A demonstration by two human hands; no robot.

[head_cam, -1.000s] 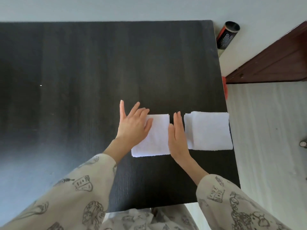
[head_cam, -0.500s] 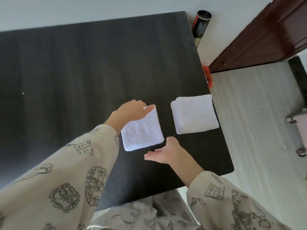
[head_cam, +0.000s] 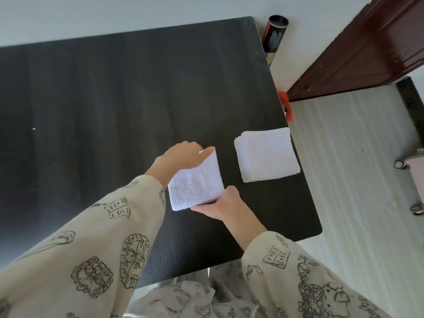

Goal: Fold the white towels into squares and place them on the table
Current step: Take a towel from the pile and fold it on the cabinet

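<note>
My left hand (head_cam: 181,157) was curled over the far corner of the folded towel (head_cam: 196,182), thumb on top and the other fingers tucked behind the cloth, so it gripped that corner. My right hand (head_cam: 220,204) held the towel's near edge, thumb against the right corner and fingers lying along the underside, pinching it. Between the two hands the towel sat as a small white square, tilted a little, its left side down on the table (head_cam: 114,99); I could not tell whether the far corner was lifted clear of the surface.

Just to the right of that towel, apart from it, lay the stack of folded towels (head_cam: 267,154), squared up and flat, its right edge reaching the table's right edge. Both of my sleeves (head_cam: 96,249), cream with line drawings, ran back from the towel toward me.

Beyond the stack, past the table's far right corner, a dark cylinder (head_cam: 274,35) leaned against the wall. Something orange-red (head_cam: 285,104) showed beside the table's right edge, further from me than the stack, and a brown wooden door (head_cam: 367,49) stood further right.
</note>
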